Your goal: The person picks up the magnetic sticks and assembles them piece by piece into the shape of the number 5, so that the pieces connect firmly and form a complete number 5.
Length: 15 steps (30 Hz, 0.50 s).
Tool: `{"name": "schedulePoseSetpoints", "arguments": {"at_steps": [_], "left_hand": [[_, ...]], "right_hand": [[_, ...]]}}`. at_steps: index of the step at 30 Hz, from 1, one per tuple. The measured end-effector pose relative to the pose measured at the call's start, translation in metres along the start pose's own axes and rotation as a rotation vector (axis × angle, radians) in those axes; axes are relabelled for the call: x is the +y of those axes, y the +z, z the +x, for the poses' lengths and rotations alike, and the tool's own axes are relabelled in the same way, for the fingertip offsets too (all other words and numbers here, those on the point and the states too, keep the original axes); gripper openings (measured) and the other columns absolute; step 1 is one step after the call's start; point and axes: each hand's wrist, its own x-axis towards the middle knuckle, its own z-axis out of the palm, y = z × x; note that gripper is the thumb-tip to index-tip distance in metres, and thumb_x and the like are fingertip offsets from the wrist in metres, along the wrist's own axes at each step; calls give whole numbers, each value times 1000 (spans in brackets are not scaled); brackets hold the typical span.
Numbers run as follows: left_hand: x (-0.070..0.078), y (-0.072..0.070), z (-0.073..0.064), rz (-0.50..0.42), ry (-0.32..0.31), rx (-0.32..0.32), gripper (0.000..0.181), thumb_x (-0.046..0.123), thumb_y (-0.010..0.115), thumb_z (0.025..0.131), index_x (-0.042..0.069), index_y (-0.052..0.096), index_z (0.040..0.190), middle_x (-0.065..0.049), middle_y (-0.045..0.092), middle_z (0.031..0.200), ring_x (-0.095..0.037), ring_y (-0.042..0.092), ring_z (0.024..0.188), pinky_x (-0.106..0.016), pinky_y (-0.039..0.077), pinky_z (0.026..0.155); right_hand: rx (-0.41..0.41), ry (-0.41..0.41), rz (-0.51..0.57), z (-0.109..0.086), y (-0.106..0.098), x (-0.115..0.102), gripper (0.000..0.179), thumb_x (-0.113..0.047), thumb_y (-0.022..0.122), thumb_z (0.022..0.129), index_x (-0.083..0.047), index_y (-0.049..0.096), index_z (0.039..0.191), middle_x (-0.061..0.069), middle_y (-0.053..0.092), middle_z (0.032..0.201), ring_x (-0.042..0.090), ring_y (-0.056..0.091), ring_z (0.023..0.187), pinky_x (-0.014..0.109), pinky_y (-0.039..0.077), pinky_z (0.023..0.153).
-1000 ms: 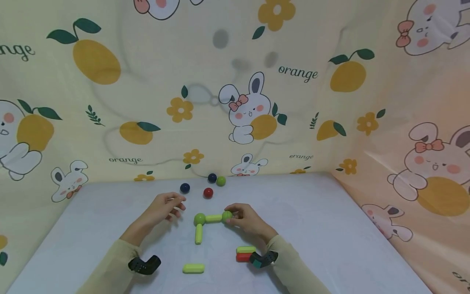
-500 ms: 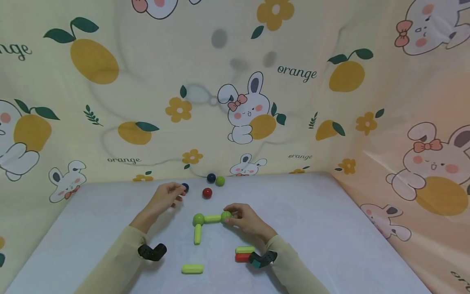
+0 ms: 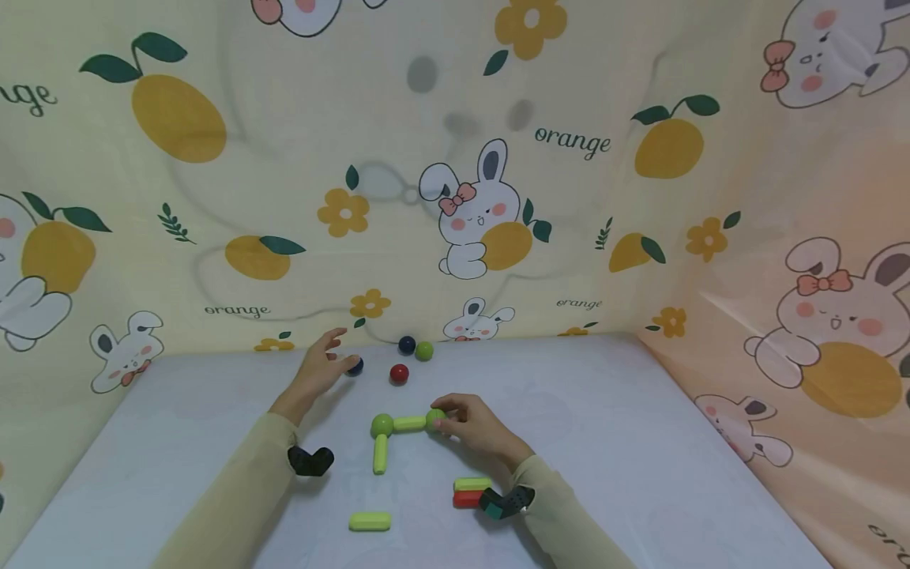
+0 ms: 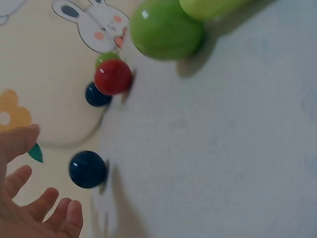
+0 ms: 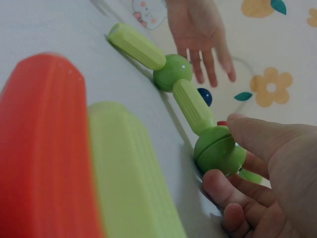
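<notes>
My right hand (image 3: 478, 427) pinches a green ball (image 5: 218, 153) between thumb and fingers. A light green rod (image 3: 408, 424) links that ball to a second green ball (image 3: 382, 426), from which another light green rod (image 3: 380, 454) runs toward me, so the pieces form a corner on the table. At the far left, my left hand (image 3: 317, 373) is spread beside a dark blue ball (image 4: 88, 169). Its thumb overlaps the ball in the head view, while the left wrist view shows a gap between fingers and ball.
Beyond the corner lie a red ball (image 3: 400, 374), another dark blue ball (image 3: 407, 345) and a loose green ball (image 3: 424, 351), near the printed backdrop (image 3: 298, 158). A light green rod (image 3: 370, 521) lies in front. Light green (image 3: 472, 483) and red (image 3: 467, 499) rods lie by the right wrist.
My left hand has moved forward and right to the dark blue ball, and its fingers have spread. The right hand has kept its pinch on the green ball.
</notes>
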Motion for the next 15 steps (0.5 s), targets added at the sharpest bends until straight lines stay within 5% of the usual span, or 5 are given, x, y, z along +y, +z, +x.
{"name": "schedulePoseSetpoints", "arguments": {"at_steps": [4,9,15], "left_hand": [[-9,3,6,42,17,-49,71,12,62,99,10,25,159,-30,24,162,-52,31,145,-60,29,119],[-21,8,11,131,97,-56,60,4,62,96,-2,39,151,-33,40,152,-48,49,130,-56,40,112],[-27,14,12,176,62,-51,44,7,60,97,1,54,141,-27,52,145,-40,53,128,-54,42,110]], "right_hand": [[0,-5,0,0,0,1,36,-24,67,98,-8,65,130,10,67,123,12,57,81,22,45,68],[-6,-6,3,0,0,-1,36,-23,67,98,-7,64,130,10,67,124,12,57,81,22,46,67],[-6,-4,6,0,0,0,36,-23,66,98,-7,64,131,10,67,125,13,57,82,23,46,67]]}}
